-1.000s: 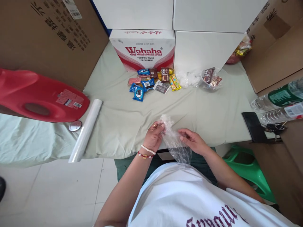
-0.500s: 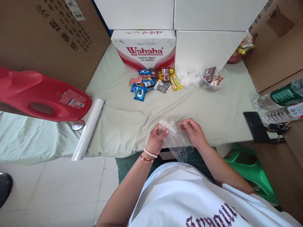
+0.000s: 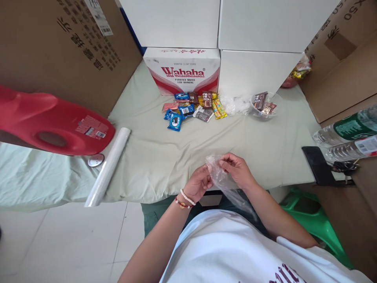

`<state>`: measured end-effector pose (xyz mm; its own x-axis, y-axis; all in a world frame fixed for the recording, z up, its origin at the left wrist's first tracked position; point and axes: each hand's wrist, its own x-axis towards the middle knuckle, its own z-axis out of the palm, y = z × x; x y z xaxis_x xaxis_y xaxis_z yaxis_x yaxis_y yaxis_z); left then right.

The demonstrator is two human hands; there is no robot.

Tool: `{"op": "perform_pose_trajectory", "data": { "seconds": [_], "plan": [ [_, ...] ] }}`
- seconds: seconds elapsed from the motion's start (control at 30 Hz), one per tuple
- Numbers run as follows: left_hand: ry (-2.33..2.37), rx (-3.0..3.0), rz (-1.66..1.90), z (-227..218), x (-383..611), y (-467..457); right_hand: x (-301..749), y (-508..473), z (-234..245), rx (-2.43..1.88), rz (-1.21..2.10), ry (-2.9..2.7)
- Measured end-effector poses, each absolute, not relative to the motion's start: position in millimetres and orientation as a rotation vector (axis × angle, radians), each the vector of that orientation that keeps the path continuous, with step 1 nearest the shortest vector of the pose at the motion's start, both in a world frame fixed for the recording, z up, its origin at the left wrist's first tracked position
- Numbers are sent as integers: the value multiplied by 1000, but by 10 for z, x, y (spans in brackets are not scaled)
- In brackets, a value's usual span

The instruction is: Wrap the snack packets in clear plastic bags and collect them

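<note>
Both my hands pinch the top of a clear plastic bag near the front edge of the pale green cloth. My left hand, with bead bracelets at the wrist, grips the bag's left side. My right hand grips its right side, and the fingertips of the two hands almost meet. The rest of the bag hangs down toward my lap. Farther back lies a pile of wrapped snacks, beside a clear bowl holding more packets and a crumpled heap of plastic bags.
A roll of plastic film lies at the left beside a red jug and a small metal lid. Cardboard and white boxes, one marked Wahaha, wall the back. Water bottles and a black phone lie at the right, above a green stool.
My right hand has moved left, closing the gap to my left hand at the bag's top. The head view has shifted slightly.
</note>
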<state>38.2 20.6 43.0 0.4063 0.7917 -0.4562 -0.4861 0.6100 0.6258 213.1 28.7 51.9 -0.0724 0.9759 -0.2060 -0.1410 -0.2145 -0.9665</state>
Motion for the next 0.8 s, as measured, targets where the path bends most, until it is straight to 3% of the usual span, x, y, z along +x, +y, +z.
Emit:
{"op": "perform_pose_trajectory", "data": {
  "seconds": [0.37,0.6,0.7,0.8],
  "plan": [
    [973,539,968,679,54,611,2319,728,797,-1232,1322,-1019],
    [1072,1359,1606,1201,-62,763,2426,716,1243,-1143,623,-1442],
    [1120,1869,1456,957,-181,662,2553,640,1063,-1202,480,-1723],
    [1178,2058,1133,497,-281,562,2654,561,618,-1237,543,-1926]
  ]
}}
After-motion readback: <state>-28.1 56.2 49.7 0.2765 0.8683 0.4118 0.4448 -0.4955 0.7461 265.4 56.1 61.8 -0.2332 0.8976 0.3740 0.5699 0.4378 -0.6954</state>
